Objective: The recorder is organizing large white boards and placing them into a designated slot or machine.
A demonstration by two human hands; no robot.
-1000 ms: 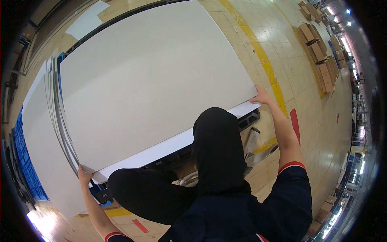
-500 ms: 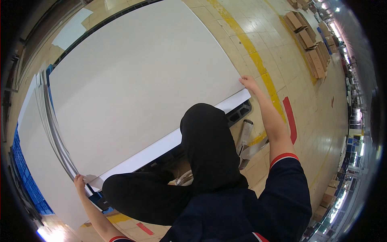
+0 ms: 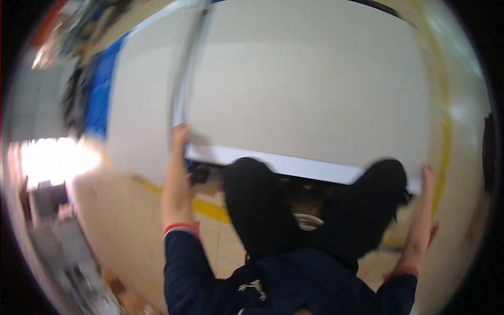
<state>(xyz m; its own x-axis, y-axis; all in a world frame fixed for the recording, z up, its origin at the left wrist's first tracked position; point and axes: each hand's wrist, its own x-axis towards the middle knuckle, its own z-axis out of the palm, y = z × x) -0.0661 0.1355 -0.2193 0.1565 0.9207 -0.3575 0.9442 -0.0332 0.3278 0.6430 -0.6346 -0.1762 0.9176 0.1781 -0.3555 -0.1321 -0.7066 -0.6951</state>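
A large pale grey-white board (image 3: 310, 79) lies flat before me, with a brighter white strip (image 3: 315, 167) showing along its near edge. At the board's near left corner my left hand (image 3: 181, 135) is closed on the edge, beside the long grey strips. My right hand (image 3: 428, 176) is closed at the near right corner, its fingers curled on the board's edge. Motion blur softens both hands, and the undersides of their fingers are hidden. My bent knees in black trousers come up against the near edge and cover parts of the white strip.
Long thin grey strips (image 3: 190, 68) run along the board's left side. Beyond them lies another pale board (image 3: 142, 94) with blue material (image 3: 100, 89) at its far left. Yellow tape lines (image 3: 210, 210) mark the tiled floor. A dark base shows under the near edge.
My view has swung to the left, so the board now appears turned and further right. Both hands stay at the same two near corners.
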